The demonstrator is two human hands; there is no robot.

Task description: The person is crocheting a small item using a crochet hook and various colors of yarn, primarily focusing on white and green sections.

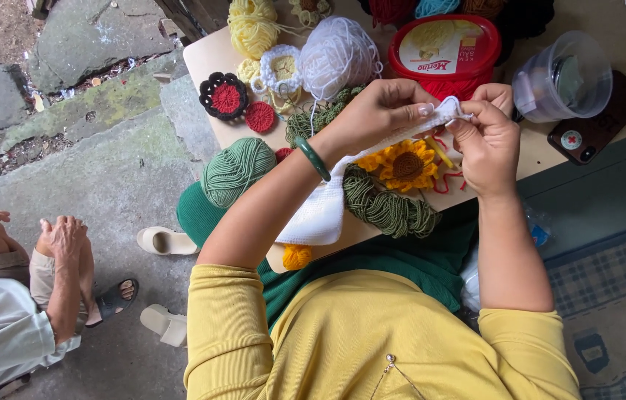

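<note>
Item: white crocheted strip (322, 211), pinched at its top edge between our left hand (380, 111) and right hand (487, 141), both closed on it above the worktop (213, 55), the rest hanging toward our lap. Beneath lie a crocheted sunflower (406, 164), dark green yarn (387, 209) and a white yarn ball (337, 55). Risk, in our judgement: the white strand could snag on the sunflower or tangle with loose yarn, pulling stitches loose.
</note>
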